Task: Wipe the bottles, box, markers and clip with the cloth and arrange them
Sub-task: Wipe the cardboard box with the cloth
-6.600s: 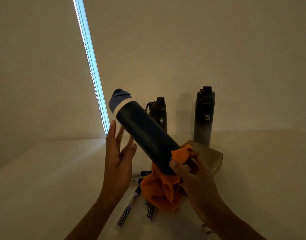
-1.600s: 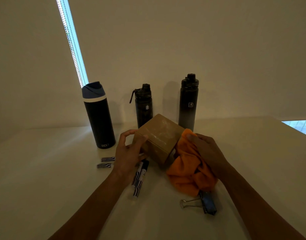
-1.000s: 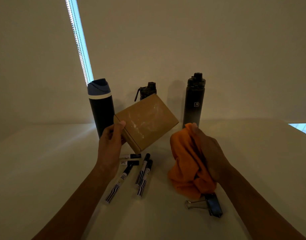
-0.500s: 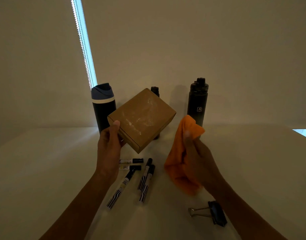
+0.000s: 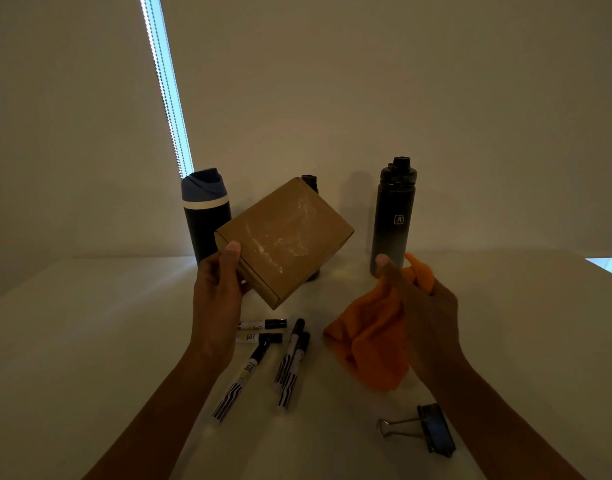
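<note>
My left hand (image 5: 217, 299) holds a brown cardboard box (image 5: 284, 240) tilted in the air, its top smeared with white marks. An orange cloth (image 5: 370, 341) hangs from my right hand (image 5: 424, 306), to the right of the box and apart from it. Several black-and-white markers (image 5: 290, 362) lie on the table below the box. A black binder clip (image 5: 432, 433) lies at the front right. At the back stand a dark blue bottle with a blue lid (image 5: 204, 213) and a tall black bottle (image 5: 394, 216). A third black bottle (image 5: 309, 183) is mostly hidden behind the box.
The white table (image 5: 90, 341) ends at a plain wall behind the bottles. A bright strip of window light (image 5: 166, 84) runs up the wall at the left. A small lit patch (image 5: 607, 265) shows at the table's right edge.
The blue-lidded bottle went from my hands to standing at the back left. My left hand lifted the box off the table, and my right hand pulled the cloth away to the right.
</note>
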`<state>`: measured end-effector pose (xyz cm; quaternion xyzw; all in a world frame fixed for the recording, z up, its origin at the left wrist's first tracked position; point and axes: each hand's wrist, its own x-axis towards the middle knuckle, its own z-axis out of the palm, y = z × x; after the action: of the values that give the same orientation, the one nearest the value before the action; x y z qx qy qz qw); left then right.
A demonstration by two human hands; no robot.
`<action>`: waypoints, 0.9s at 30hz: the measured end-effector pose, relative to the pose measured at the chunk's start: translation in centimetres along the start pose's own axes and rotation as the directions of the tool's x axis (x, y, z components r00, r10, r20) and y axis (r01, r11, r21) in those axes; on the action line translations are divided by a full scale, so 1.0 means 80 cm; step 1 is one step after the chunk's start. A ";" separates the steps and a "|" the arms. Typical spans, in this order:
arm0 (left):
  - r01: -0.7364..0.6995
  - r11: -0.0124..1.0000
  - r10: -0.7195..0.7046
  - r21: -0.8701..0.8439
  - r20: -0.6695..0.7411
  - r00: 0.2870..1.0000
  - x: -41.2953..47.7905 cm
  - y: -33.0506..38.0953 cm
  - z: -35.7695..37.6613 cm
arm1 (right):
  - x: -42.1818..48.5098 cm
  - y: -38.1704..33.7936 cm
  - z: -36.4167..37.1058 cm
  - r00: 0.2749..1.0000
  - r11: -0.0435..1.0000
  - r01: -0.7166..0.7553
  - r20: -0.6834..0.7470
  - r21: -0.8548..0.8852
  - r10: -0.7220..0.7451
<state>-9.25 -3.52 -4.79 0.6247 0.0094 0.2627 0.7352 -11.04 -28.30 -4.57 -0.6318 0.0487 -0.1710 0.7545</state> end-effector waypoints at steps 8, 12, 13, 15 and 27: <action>0.006 1.000 -0.006 0.005 -0.005 1.000 0.000 -0.001 0.000 | 0.010 0.000 -0.005 0.903 0.886 -0.418 0.195 0.201 0.382; 0.006 1.000 -0.006 0.008 -0.005 1.000 0.001 -0.001 -0.002 | 0.006 -0.009 -0.012 0.886 0.820 -0.440 0.330 0.367 0.327; 0.008 1.000 -0.008 0.008 -0.005 1.000 0.001 -0.001 -0.002 | 0.005 -0.007 -0.015 0.862 0.797 -0.467 0.397 0.384 0.314; 0.010 1.000 -0.010 0.005 -0.001 1.000 0.002 -0.002 -0.003 | 0.007 -0.008 -0.019 0.826 0.759 -0.488 0.509 0.430 0.242; 0.024 1.000 -0.024 -0.007 -0.011 1.000 0.002 -0.003 -0.002 | 0.003 -0.028 -0.011 0.885 0.842 -0.377 0.418 0.386 0.205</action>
<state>-9.04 -3.34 -5.02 0.6205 0.0201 0.2574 0.7404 -11.50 -29.56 -2.53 -0.4420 -0.0351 0.0596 0.8944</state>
